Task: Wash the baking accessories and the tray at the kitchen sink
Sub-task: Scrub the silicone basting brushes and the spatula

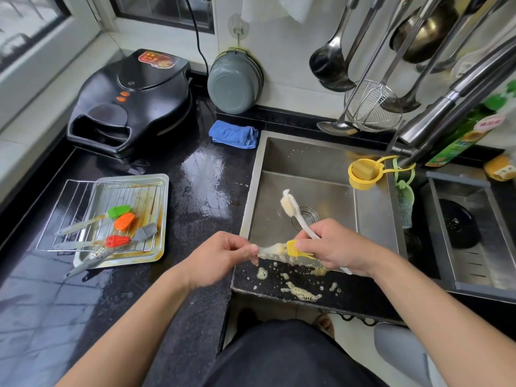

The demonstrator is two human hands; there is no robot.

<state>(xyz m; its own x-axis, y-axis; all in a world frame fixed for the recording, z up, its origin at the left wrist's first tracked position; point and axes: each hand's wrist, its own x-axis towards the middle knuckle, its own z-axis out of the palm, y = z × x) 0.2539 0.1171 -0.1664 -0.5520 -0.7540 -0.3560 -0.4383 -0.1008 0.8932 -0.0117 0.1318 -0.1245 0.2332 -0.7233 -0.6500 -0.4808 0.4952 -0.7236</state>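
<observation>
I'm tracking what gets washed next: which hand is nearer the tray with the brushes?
Left. The left hand is over the sink's left edge, on the side of the tray; the right hand is farther right, over the sink.

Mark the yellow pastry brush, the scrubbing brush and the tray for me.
yellow pastry brush (293, 248), head view, on its yellow head.
scrubbing brush (288, 203), head view, on its foamy bristle head over the sink.
tray (163, 191), head view, on its right rim.

Two bare forearms are being shown, with no sleeves reaching the wrists. The left hand (223, 254) and right hand (332, 247) are being seen ungloved. Dark trousers (290, 356) are being worn.
</observation>
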